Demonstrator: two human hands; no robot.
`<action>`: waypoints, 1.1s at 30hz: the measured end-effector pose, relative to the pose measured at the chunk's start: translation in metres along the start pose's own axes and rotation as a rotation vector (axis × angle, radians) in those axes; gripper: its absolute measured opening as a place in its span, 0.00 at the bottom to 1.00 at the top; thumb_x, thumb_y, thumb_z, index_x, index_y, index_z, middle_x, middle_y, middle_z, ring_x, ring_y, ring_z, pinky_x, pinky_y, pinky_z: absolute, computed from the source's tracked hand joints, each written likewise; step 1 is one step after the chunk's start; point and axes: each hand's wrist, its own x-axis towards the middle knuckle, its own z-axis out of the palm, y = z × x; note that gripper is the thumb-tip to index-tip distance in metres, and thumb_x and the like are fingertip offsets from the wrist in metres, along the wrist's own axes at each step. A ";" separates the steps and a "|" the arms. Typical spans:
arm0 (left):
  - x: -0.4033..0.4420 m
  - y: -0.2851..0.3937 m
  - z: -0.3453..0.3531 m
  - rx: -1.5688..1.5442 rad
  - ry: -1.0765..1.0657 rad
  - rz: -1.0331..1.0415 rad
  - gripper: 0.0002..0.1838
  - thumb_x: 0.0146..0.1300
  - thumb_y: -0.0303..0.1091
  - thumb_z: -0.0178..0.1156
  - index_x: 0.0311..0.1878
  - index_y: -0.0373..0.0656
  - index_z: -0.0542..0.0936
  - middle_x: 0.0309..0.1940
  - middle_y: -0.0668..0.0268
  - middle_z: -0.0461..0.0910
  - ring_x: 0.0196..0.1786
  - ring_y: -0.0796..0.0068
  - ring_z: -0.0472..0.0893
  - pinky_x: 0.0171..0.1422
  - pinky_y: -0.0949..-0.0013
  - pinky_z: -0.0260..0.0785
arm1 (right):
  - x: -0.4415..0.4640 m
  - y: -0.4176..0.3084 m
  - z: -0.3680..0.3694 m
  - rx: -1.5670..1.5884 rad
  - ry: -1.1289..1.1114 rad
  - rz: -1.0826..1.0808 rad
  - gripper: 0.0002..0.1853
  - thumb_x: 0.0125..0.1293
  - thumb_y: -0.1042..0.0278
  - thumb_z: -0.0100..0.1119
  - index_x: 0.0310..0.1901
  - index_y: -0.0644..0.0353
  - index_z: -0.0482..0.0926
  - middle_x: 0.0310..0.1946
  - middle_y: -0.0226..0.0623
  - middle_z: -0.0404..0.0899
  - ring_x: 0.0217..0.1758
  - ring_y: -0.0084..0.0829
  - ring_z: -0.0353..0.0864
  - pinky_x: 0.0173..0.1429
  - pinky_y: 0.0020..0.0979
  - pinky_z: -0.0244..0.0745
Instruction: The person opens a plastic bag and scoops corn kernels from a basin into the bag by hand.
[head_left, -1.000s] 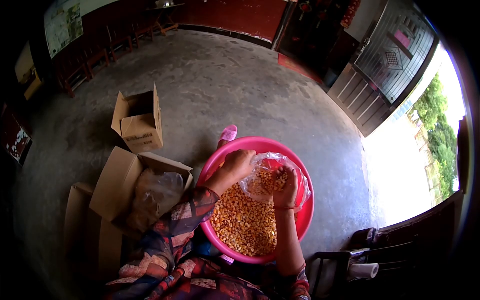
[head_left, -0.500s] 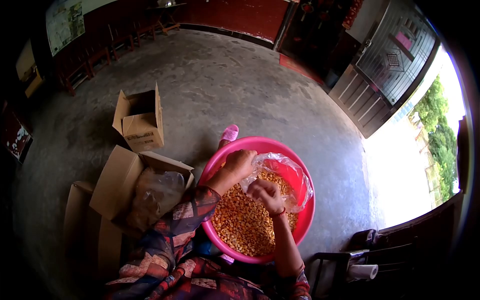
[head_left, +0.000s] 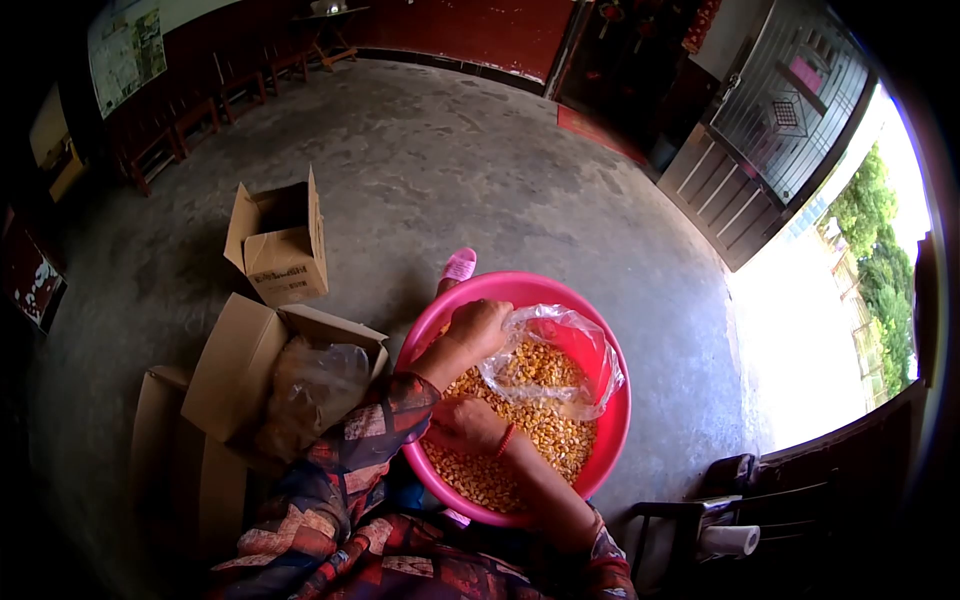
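Note:
A pink basin [head_left: 617, 440] holds a thick layer of yellow-orange corn kernels [head_left: 555, 437]. My left hand [head_left: 480, 327] pinches the rim of a clear plastic bag [head_left: 598, 368], which lies spread over the kernels on the basin's far right side. Kernels show through and inside the bag. My right hand [head_left: 468, 424], with a red band at the wrist, is down at the kernels on the basin's left side, below my left forearm. Its fingers are in shadow and partly hidden, so what they hold is unclear.
An open cardboard box [head_left: 285, 262] stands on the floor ahead left. Nearer, another open box [head_left: 235, 370] contains clear plastic bags [head_left: 325, 380]. A pink slipper [head_left: 459, 265] shows beyond the basin. At lower right, a paper roll [head_left: 730, 541] rests by a dark chair. An open door [head_left: 770, 130] stands right.
My right hand has moved out of the bag, where it was cupped with kernels, leftward and down to the basin's left side. My left hand has stayed on the bag's rim.

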 end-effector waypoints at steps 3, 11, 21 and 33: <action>-0.001 -0.001 0.001 -0.009 0.021 0.026 0.12 0.53 0.35 0.60 0.39 0.41 0.77 0.35 0.54 0.79 0.41 0.52 0.78 0.44 0.56 0.70 | 0.000 0.004 0.006 -0.067 0.080 -0.021 0.11 0.58 0.61 0.55 0.38 0.58 0.76 0.28 0.48 0.77 0.32 0.47 0.77 0.35 0.41 0.72; -0.002 0.003 -0.003 -0.010 -0.005 -0.015 0.14 0.53 0.37 0.60 0.41 0.41 0.78 0.36 0.54 0.79 0.42 0.53 0.78 0.44 0.56 0.70 | -0.004 -0.001 -0.013 0.140 0.292 0.094 0.09 0.62 0.64 0.52 0.37 0.60 0.77 0.25 0.48 0.77 0.28 0.46 0.77 0.33 0.38 0.71; 0.000 0.001 -0.001 0.015 -0.026 -0.025 0.14 0.53 0.38 0.59 0.41 0.42 0.78 0.36 0.55 0.79 0.41 0.53 0.78 0.44 0.56 0.71 | -0.007 0.000 -0.024 0.292 0.161 0.153 0.16 0.67 0.57 0.49 0.33 0.64 0.76 0.16 0.40 0.72 0.20 0.28 0.73 0.27 0.33 0.68; 0.003 -0.009 0.008 0.007 0.014 0.038 0.13 0.52 0.37 0.60 0.39 0.40 0.77 0.36 0.54 0.79 0.40 0.52 0.78 0.42 0.56 0.70 | -0.024 0.024 -0.053 1.289 0.961 0.204 0.23 0.71 0.53 0.40 0.17 0.52 0.62 0.11 0.23 0.57 0.12 0.18 0.53 0.17 0.23 0.48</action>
